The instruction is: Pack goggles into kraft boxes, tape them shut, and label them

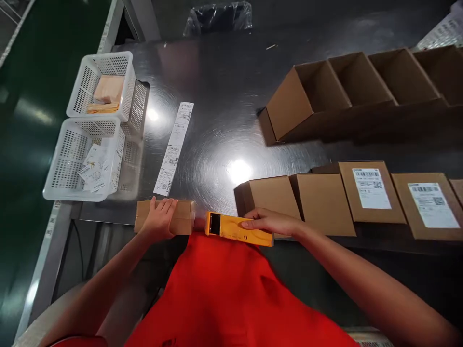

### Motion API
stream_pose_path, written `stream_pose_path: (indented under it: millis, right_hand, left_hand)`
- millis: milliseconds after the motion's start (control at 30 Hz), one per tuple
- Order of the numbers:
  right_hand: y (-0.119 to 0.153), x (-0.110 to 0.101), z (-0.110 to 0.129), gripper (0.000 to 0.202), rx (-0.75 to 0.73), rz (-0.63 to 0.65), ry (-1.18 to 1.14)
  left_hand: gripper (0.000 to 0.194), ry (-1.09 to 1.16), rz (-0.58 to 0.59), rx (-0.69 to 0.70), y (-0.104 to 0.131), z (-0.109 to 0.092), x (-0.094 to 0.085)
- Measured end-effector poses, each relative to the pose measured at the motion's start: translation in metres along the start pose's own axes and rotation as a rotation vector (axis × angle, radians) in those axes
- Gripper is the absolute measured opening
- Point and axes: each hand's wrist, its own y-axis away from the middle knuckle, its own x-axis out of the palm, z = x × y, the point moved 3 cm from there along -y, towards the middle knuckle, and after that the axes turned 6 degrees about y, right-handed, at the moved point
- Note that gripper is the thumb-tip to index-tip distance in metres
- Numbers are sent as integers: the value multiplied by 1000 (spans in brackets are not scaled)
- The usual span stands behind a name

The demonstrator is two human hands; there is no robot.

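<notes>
My left hand (159, 220) lies over a brown cardboard box (183, 219) at the table's near edge, its fingers bent across the top. In my right hand (265, 220) is a long, narrow yellow carton (231, 228), with the thumb on its upper face. A dark opening shows at the carton's left end, close to the brown box but apart from it. Beyond my left hand lies a strip of printed labels (174, 148). Just behind my right hand stands a plain cardboard box (275, 197).
Two white plastic baskets stand at the left: one (85, 194) holds paper slips, the other (125, 96) packets. Open cardboard boxes (289, 108) line the back right. Labelled boxes (398, 202) sit along the near right edge. A green conveyor belt (29, 135) runs at far left.
</notes>
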Motion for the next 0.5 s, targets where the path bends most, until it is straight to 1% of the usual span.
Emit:
stream_pose_path:
  millis: [100,167,200,267,333,433,500]
  right_hand:
    - [16,-5,-4,58,40,-68,50]
    - [19,-6,1,56,81,-161,197]
    - [16,-4,7,54,110,-220,303]
    - [-2,6,22,50,188,-325,517]
    - [-29,20,39,48,266,-367,648]
    - [-70,37,60,49,298,-343,634]
    - [-88,39,67,49,286,-341,619]
  left_hand:
    - [98,-5,7,-10,-1,2,2]
    - [98,-11,11,-4,-1,2,2]
    - [98,-16,11,1,-1,2,2]
    - [98,-29,7,8,0,2,1]
    - [97,-48,1,14,0,1,0]
    - [97,-94,-13,25,-2,-6,-2]
    - [100,-122,-16,49,-7,-14,-1]
